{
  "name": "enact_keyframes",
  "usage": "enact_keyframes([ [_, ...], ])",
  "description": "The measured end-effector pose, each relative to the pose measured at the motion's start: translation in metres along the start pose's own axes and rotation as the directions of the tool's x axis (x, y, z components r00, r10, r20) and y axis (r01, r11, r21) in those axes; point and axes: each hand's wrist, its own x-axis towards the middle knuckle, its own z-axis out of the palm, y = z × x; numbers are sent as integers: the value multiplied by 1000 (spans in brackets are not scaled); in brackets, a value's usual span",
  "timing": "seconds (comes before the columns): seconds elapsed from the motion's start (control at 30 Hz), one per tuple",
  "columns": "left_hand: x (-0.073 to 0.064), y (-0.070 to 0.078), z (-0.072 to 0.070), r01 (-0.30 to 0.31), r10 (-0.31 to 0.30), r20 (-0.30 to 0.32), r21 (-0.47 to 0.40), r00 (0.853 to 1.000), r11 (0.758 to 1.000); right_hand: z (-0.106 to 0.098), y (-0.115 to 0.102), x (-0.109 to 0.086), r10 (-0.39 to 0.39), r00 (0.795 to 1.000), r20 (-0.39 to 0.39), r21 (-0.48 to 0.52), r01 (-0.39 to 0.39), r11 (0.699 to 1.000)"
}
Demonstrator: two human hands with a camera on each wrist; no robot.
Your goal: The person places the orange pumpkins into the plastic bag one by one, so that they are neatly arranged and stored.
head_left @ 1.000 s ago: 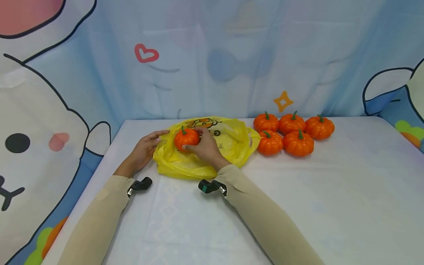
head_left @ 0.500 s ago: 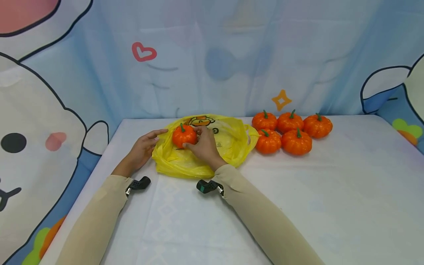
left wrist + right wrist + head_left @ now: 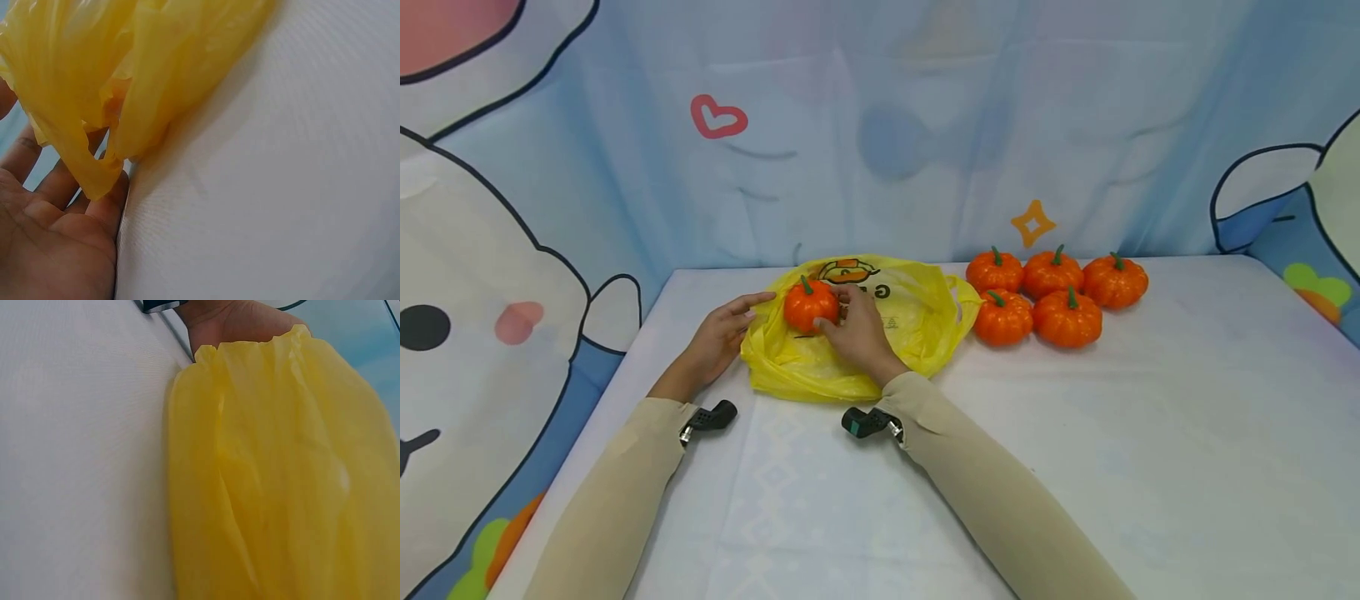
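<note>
One small orange pumpkin [image 3: 809,307] with a green stem stands upright at the left part of a yellow plastic bag [image 3: 887,342]; whether it lies on or inside the bag I cannot tell. My right hand [image 3: 859,332] holds it from the right, thumb in front and fingers behind. In the right wrist view the yellow bag [image 3: 269,475] hides that hand's fingers. To the left, my left hand [image 3: 721,337] touches the bag's edge with loosely extended fingers. The left wrist view shows a strip of the bag [image 3: 94,169] lying over the fingers, with the palm uncovered.
Several more orange pumpkins [image 3: 1067,318] stand in two rows just right of the bag, at the table's back. A patterned curtain [image 3: 925,125] hangs behind the white table [image 3: 1075,450]. Each sleeve cuff carries a black wrist camera [image 3: 863,422].
The whole head view has shifted slightly, moving everything a little left. Both hands, the pumpkin and the bag keep nearly the same places relative to each other.
</note>
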Motion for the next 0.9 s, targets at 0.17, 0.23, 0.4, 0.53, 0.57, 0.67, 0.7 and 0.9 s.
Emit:
enact_keyframes([
  [0.17,0,-1,-1,-16,16,12,1,1000,1000,-5,-4,1,7,1000,22,-38,-6,999],
  [0.23,-1,-2,-2,-20,20,17,-6,1000,1000,-10,-9,1,16,999,37,-65,-14,998],
  [0.4,-1,-1,-2,-24,24,25,-15,999,1000,-41,-31,1,59,989,134,-146,-39,989],
  [0.53,0,1,0,-24,24,43,3,999,1000,-87,-51,-4,19,991,130,-150,1,989],
  [0.57,0,1,0,-21,21,46,6,999,1000,-100,-54,-6,-4,995,103,-136,18,991],
  [0.67,1,2,2,-11,11,47,2,999,1000,-144,-63,-16,-65,998,-12,-86,64,994],
  [0.7,1,2,2,-8,8,45,1,999,1000,-158,-65,-20,-77,996,-52,-64,74,995],
  [0.9,0,3,1,-3,3,27,9,1000,1000,-223,-60,-35,-142,947,-287,-8,146,989],
])
